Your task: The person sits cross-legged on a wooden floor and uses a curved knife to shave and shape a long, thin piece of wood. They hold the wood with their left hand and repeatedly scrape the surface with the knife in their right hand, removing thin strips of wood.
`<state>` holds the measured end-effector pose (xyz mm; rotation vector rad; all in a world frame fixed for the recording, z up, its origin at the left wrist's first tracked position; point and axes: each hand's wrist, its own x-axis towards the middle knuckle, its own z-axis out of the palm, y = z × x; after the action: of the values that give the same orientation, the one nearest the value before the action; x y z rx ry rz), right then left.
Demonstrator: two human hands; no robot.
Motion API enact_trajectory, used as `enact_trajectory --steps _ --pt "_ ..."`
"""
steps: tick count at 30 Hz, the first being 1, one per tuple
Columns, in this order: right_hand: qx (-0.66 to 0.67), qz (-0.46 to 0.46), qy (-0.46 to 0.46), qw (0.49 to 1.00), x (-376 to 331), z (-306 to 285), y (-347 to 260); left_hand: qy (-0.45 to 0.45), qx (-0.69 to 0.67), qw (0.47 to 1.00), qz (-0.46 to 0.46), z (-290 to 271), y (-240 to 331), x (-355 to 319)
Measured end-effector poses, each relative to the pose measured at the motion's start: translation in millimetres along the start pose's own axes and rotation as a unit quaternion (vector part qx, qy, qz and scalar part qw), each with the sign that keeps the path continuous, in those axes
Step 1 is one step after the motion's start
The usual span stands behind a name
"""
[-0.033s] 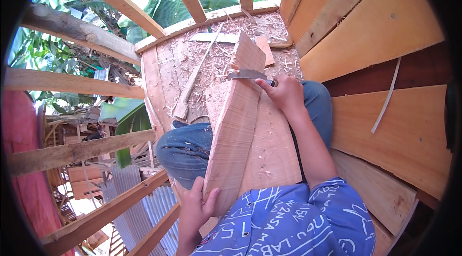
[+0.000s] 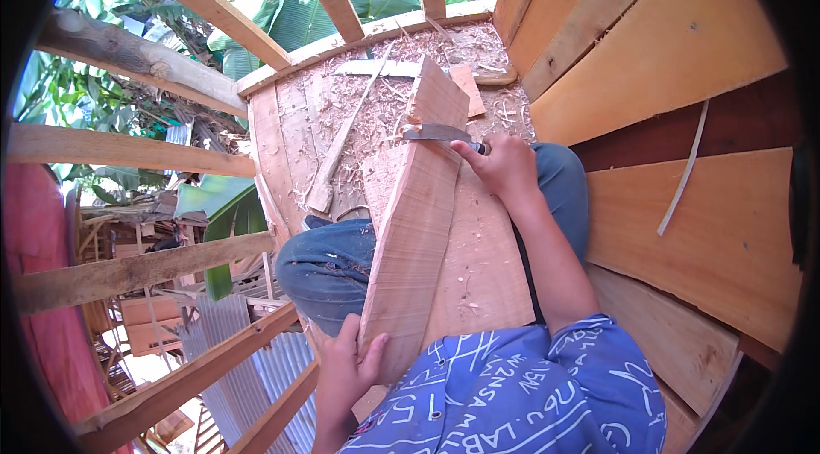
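Observation:
A thick wooden board [image 2: 406,266] stands tilted on its edge between my knees, running away from me over a wider flat plank [image 2: 487,257]. My left hand [image 2: 348,364] grips its near end, thumb on the right face and fingers on the left. In my right hand [image 2: 504,164] is a knife by its dark handle. The knife's curved blade [image 2: 434,132] lies across the board near its far end, against the left edge. Just beyond the blade, that edge looks rough and chipped.
Wood shavings [image 2: 393,99] litter the floor beyond my knees. A long pale blade [image 2: 363,67] lies there, partly behind the board, near a thin stick [image 2: 342,151] and a small wood offcut [image 2: 466,88]. Spaced wooden slats [image 2: 171,257] border the left; a plank wall [image 2: 649,70] rises at right.

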<state>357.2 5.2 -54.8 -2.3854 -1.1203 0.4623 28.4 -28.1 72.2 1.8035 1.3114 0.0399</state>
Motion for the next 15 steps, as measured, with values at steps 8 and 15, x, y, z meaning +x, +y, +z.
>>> enact_trajectory --steps 8,15 --pt "0.028 -0.006 -0.032 0.999 -6 -8 1 0.011 0.007 1.000 0.017 3 -6 1" --pt "0.232 -0.020 -0.172 0.957 -22 -15 7 0.022 -0.007 0.998 0.054 5 -5 3"
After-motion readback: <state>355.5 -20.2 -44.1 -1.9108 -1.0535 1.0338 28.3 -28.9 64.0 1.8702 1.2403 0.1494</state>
